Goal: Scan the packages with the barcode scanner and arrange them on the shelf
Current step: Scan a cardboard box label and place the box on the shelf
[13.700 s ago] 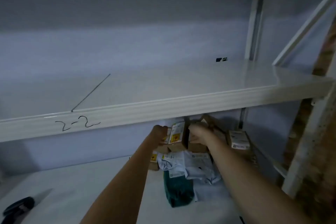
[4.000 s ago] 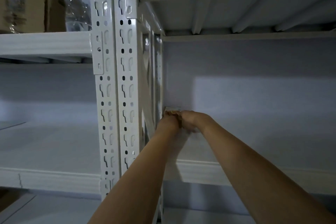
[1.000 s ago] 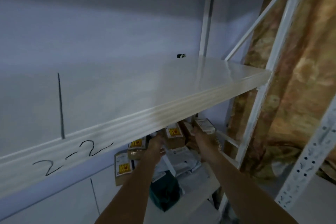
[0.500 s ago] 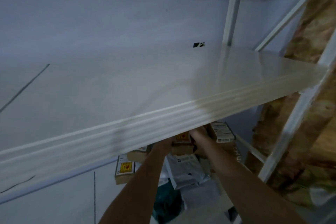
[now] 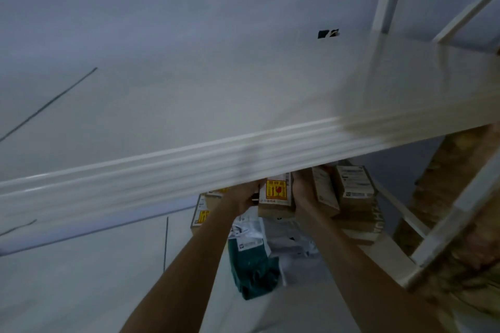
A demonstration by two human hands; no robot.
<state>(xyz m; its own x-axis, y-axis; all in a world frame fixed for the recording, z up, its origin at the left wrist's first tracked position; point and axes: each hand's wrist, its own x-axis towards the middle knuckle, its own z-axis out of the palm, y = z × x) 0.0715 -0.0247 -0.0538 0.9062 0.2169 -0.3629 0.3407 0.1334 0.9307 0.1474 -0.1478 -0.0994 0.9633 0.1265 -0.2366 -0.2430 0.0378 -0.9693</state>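
A small cardboard box (image 5: 276,196) with a yellow fragile label sits atop the pile of packages on the lower shelf (image 5: 81,284). My left hand (image 5: 243,197) grips its left side and my right hand (image 5: 303,188) holds its right side. The front rim of the upper shelf (image 5: 189,165) hides both sets of fingertips. No barcode scanner is in view.
Around the held box lie a narrow brown box (image 5: 324,193), a white-labelled box (image 5: 354,184) on a larger carton (image 5: 361,224), grey mailer bags (image 5: 286,238), a green bag (image 5: 251,265) and another yellow-labelled box (image 5: 201,215). White shelf struts (image 5: 443,227) stand at the right.
Both hands have closed on the sides of the yellow-labelled box under the upper shelf. The view has shifted slightly, so more of the package pile shows.
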